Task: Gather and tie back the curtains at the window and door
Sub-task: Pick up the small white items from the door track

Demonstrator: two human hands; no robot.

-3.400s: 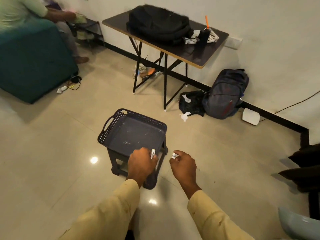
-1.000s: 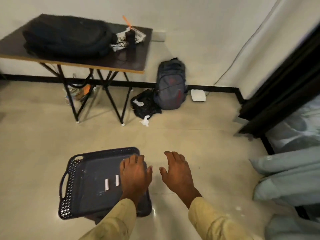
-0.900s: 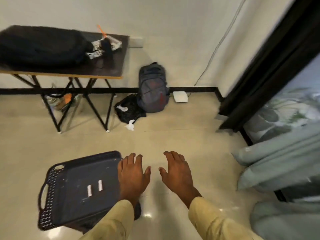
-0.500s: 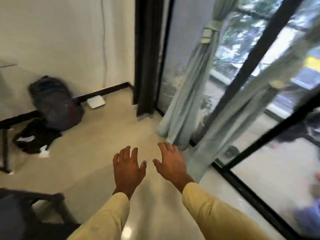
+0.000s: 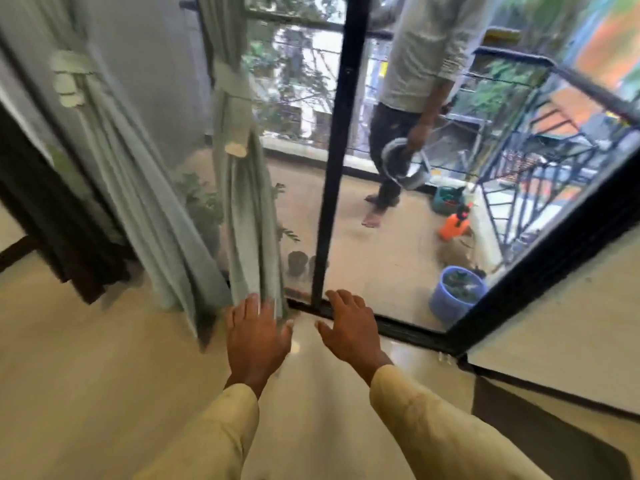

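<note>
At my nine o'clock a dark, heavy cloth drape (image 5: 45, 209) is hanging loose, apparently untied. At ten o'clock a pale green fabric curtain (image 5: 138, 188) is hanging gathered under a matching cloth tie band (image 5: 71, 67). At eleven o'clock a second pale green curtain (image 5: 246, 216) is hanging cinched likewise, its hem just beyond my left hand (image 5: 256, 337); I cannot tell if they are touching. My right hand (image 5: 349, 330) is hovering at twelve o'clock before the black metal door post (image 5: 332, 161). I am holding both hands flat, fingers spread, gripping nothing, probably to leave them free for cloth. Behind the glass at one o'clock a person (image 5: 412, 81) is carrying a grey watering can (image 5: 403, 166); the green curtains are standing between me and the drape.
</note>
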